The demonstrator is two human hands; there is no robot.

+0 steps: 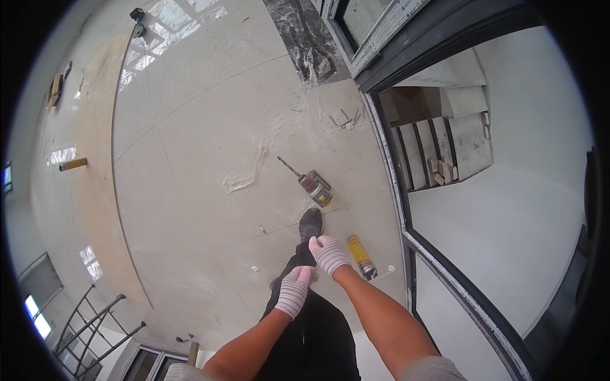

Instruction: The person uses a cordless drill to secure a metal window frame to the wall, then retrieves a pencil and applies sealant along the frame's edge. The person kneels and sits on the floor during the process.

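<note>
Both my hands wear pale gloves with grey stripes and pink fingertips. My left hand (295, 292) is curled closed in front of my dark trousers (316, 330), thumb on top. Just above and to its right is my right hand (329, 255), also closed, its thumb pointing left. Anything in either set of fingers is hidden or too small to name. Beyond my dark shoe (311, 223) a cordless drill (316, 188) with a long bit lies on the floor. To the right of my right hand lies a yellow spray can (360, 255).
A dark-framed glass partition (395, 184) runs along the right, with stairs (438, 152) behind it. Loose metal bolts (345, 119) and white dust lie on the pale floor (203, 159). A brown board (105, 159), another can (74, 164) and metal racking (95, 327) are at the left.
</note>
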